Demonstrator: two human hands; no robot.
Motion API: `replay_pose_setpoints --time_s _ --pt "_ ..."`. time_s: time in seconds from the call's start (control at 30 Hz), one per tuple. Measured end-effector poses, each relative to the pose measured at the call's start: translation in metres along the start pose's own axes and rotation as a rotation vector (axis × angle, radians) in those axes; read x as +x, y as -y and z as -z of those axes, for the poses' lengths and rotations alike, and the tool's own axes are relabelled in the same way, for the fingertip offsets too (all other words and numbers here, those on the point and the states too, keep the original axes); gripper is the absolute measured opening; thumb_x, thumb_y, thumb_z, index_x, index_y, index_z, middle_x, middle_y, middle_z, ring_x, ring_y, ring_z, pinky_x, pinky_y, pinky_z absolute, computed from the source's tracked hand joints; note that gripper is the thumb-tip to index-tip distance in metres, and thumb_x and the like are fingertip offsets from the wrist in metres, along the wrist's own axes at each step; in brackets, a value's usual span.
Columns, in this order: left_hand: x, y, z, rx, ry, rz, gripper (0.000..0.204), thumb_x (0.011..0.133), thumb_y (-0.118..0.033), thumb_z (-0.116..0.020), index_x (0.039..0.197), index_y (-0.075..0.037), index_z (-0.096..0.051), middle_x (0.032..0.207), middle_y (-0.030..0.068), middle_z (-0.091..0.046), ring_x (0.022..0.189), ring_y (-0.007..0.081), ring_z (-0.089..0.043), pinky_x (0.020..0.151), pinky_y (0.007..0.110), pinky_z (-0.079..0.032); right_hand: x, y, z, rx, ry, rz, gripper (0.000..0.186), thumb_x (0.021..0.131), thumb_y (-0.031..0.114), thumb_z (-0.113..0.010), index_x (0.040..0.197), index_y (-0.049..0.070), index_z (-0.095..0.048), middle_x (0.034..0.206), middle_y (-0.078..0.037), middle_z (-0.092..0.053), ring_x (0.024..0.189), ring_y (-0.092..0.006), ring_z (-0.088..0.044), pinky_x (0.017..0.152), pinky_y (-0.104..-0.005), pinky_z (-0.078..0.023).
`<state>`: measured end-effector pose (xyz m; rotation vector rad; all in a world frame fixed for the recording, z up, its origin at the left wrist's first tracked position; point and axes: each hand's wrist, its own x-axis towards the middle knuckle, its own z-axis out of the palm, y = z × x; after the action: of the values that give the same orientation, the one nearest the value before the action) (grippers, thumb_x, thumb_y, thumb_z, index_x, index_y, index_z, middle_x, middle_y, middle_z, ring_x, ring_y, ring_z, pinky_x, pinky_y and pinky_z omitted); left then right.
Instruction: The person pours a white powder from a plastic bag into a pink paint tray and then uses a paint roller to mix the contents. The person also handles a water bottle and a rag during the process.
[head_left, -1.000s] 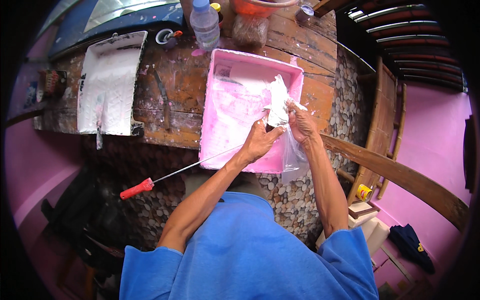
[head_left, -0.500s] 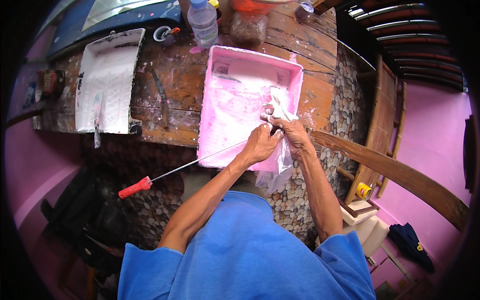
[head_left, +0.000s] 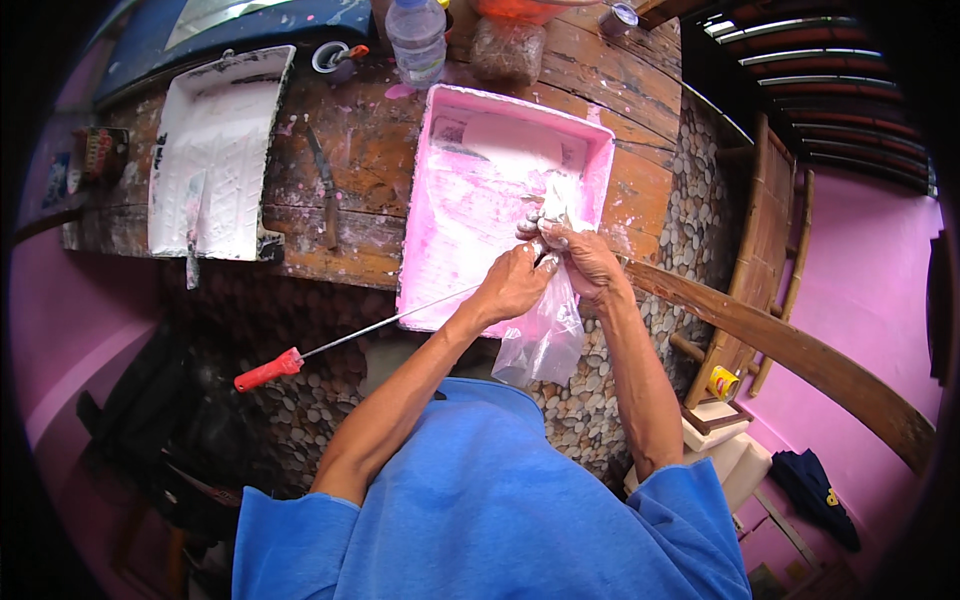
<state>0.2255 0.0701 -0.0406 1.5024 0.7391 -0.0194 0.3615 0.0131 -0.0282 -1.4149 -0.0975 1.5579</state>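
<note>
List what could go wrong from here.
1. The clear plastic bag could slip: the fingers working at its upper end look smeared white.
2. White material near the right hand might drip or smear, since the bag's lower end hangs past the near edge of the pink tray.
3. The red roller handle juts out; its rod runs close to the left hand, so a bump could shift it.

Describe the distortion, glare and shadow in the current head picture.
In the head view, fisheye distortion likely bends the wooden rail, light glares between the slats, the white wad looks washed out, and the dark pile at lower left sinks into shadow.
</note>
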Motion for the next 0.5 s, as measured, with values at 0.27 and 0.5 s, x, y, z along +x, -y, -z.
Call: replay_pose_setpoints --time_s 0.27,0.5 --pt "0.002 0.001 0.001 -0.780 0.007 0.106 0.049 0.096 -0.044 -0.034 0.103 -0.001 -0.057 0.082 0.0040 -0.054 0.073 0.0091 -0.049 0.066 0.029 -0.045 0.018 -0.005 0.001 0.154 0.006 -0.067 0.031 0.086 0.013 -0.062 0.110 -0.008 -0.057 0.104 -0.017 -0.064 0.095 -0.0219 -0.061 0.085 -0.0324 -0.048" --pt "0.004 -0.019 0.008 -0.771 -0.075 0.207 0.062 0.094 -0.057 -0.033 0.110 -0.002 -0.055 0.083 0.0044 -0.055 0.075 0.0096 -0.051 0.068 0.025 -0.044 0.010 -0.007 -0.004 0.004 -0.082 -0.059 0.025 0.083 0.010 -0.065 0.098 -0.009 -0.061 0.095 -0.013 -0.064 0.083 -0.0167 -0.060 0.072 -0.0279 -0.046"
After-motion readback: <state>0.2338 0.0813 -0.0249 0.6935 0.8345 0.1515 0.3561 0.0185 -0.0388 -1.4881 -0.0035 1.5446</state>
